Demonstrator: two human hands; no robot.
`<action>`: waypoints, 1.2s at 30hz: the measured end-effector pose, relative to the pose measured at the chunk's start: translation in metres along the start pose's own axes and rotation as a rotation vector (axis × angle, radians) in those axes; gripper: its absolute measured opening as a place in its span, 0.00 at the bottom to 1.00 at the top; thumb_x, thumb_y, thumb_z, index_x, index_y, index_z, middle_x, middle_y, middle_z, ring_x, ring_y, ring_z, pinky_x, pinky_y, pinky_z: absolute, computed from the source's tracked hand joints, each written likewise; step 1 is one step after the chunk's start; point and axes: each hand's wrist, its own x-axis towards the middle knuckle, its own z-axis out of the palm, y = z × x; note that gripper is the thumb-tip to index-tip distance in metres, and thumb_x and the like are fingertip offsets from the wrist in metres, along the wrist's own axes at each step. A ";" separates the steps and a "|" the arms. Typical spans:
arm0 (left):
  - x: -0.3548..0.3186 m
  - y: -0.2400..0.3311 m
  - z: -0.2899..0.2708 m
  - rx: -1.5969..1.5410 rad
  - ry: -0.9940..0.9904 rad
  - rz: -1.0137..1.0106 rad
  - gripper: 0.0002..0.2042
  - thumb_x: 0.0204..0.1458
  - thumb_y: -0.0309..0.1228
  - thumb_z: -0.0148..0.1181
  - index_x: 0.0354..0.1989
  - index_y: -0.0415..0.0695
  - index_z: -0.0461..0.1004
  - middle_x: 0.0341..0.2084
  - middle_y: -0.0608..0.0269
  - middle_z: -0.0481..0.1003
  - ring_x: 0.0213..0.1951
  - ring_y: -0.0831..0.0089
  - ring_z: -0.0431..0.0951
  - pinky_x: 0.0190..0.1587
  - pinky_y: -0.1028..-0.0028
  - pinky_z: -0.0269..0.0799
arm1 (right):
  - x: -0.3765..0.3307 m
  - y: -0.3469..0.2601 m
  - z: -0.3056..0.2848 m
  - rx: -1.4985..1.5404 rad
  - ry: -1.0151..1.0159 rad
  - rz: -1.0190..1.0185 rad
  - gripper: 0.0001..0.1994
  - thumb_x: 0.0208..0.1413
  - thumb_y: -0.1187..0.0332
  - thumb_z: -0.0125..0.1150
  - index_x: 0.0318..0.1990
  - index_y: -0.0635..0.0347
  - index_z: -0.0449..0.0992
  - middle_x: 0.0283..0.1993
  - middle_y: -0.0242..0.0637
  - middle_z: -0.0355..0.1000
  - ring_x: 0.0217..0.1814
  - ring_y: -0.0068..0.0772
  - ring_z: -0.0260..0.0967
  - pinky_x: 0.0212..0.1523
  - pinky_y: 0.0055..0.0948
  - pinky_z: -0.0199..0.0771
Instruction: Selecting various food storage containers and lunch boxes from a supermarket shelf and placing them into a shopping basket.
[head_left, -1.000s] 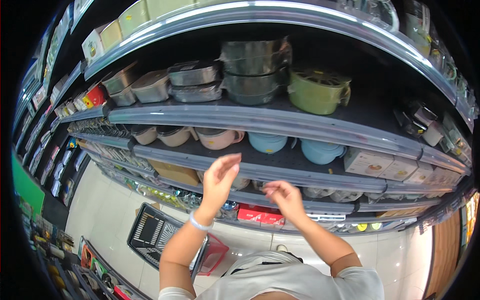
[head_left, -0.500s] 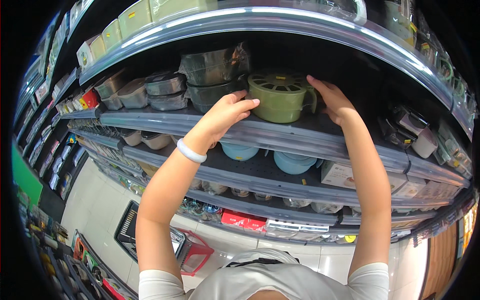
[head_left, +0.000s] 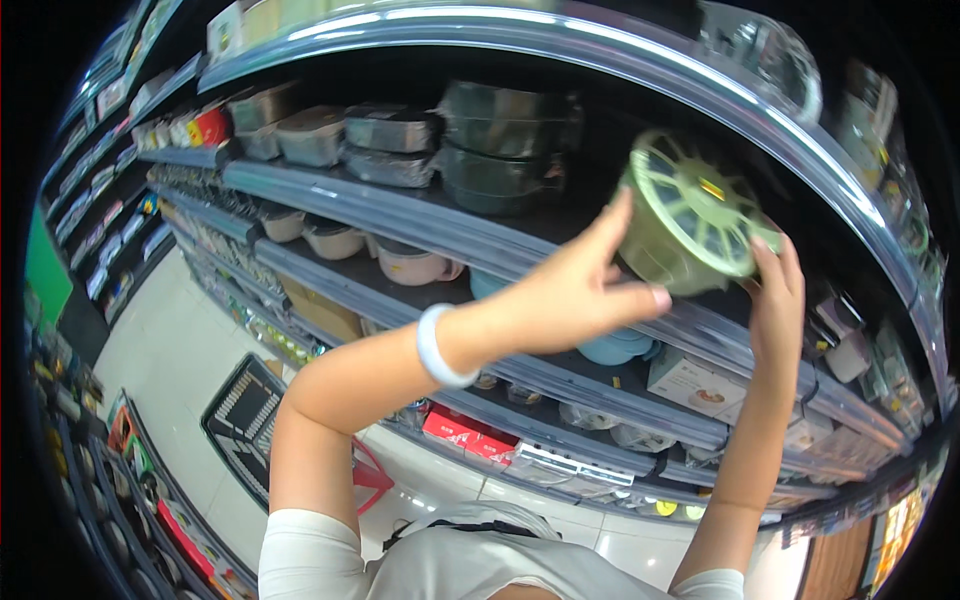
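Note:
A round green lidded bowl (head_left: 662,232) is tilted in front of the shelf, its spoked lid with dark openings facing up and toward me. My right hand (head_left: 775,290) grips it at the right, where its handle is; the fingers largely cover the handle. On the other side, my left hand (head_left: 575,290) cups the wall, fingers up the far side and thumb below. The left hand is slightly blurred and its contact is partly hidden. A pale bracelet (head_left: 440,345) circles my left wrist.
Stacked dark wrapped pots (head_left: 500,150) and wrapped metal boxes (head_left: 390,145) stand left on the same shelf. Below are a pink bowl (head_left: 410,265), a blue bowl (head_left: 615,347) and a white box (head_left: 697,385). A black basket (head_left: 235,400) is on the floor, and a shelf edge (head_left: 560,30) runs overhead.
The green bowl has come off the shelf, moved right and tipped toward me. Both hands moved right with it, the right hand now closed at its handle. The view has shifted.

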 end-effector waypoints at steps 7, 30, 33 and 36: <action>-0.131 0.047 -0.028 0.466 0.097 -0.047 0.45 0.44 0.28 0.60 0.63 0.41 0.29 0.63 0.55 0.30 0.64 0.62 0.36 0.59 0.58 0.47 | -0.090 -0.020 0.085 -0.009 -0.074 -0.210 0.23 0.53 0.68 0.47 0.55 0.71 0.56 0.52 0.47 0.61 0.53 0.33 0.60 0.54 0.28 0.57; -0.603 -0.114 -0.115 -0.303 1.889 -0.666 0.25 0.49 0.39 0.55 0.54 0.45 0.55 0.46 0.62 0.64 0.49 0.72 0.63 0.46 0.68 0.61 | -0.413 0.270 0.518 -0.042 -1.388 0.148 0.22 0.45 0.75 0.53 0.51 0.66 0.62 0.44 0.51 0.67 0.47 0.44 0.66 0.47 0.32 0.63; -0.638 -0.158 -0.114 -0.478 1.977 -0.712 0.26 0.49 0.41 0.54 0.54 0.45 0.54 0.49 0.60 0.63 0.50 0.68 0.63 0.50 0.63 0.57 | -0.435 0.290 0.534 -0.086 -1.456 0.168 0.21 0.43 0.75 0.53 0.49 0.65 0.64 0.42 0.53 0.69 0.46 0.49 0.66 0.47 0.33 0.64; -0.652 -0.182 -0.119 -0.480 2.000 -0.805 0.34 0.46 0.45 0.57 0.57 0.42 0.50 0.52 0.52 0.60 0.53 0.60 0.60 0.52 0.61 0.56 | -0.448 0.319 0.542 -0.225 -1.554 0.322 0.20 0.43 0.76 0.51 0.48 0.62 0.66 0.42 0.52 0.69 0.47 0.48 0.66 0.48 0.35 0.64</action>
